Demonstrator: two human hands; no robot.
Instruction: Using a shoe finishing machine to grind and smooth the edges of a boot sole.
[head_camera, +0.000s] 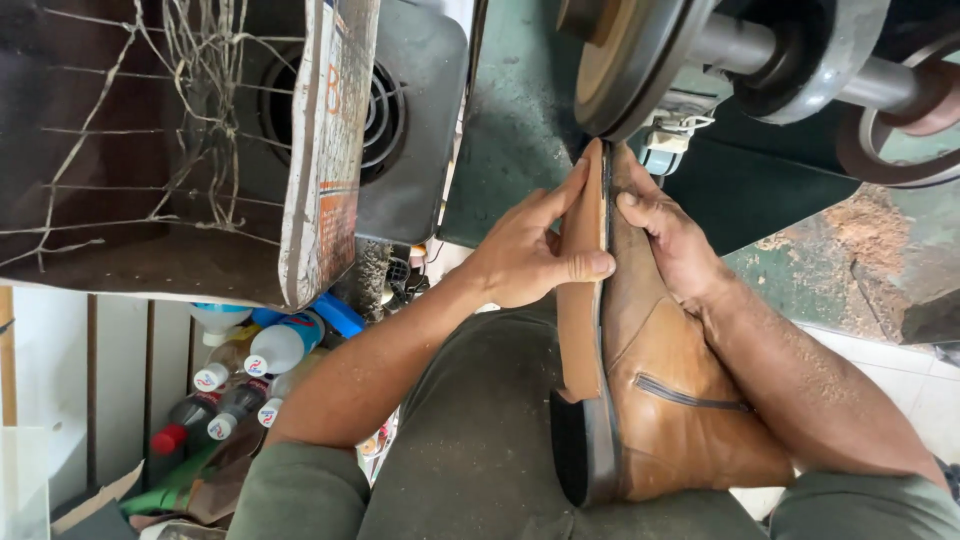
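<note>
A tan leather ankle boot (668, 392) with a side zip lies on its side over my lap, toe pointing up at a grinding wheel (628, 62). Its pale leather sole (582, 300) faces left, and the black heel (578, 452) is nearest me. My left hand (525, 255) presses flat on the sole, thumb hooked over its edge. My right hand (672, 238) grips the upper near the toe. The toe tip sits just below the wheel's rim.
The wheel turns on a steel shaft (800, 60) of a green machine with sawdust (868, 222) on its base. A worn cardboard box (200, 150) stands at left. Several plastic bottles (255, 365) lie on the floor below it.
</note>
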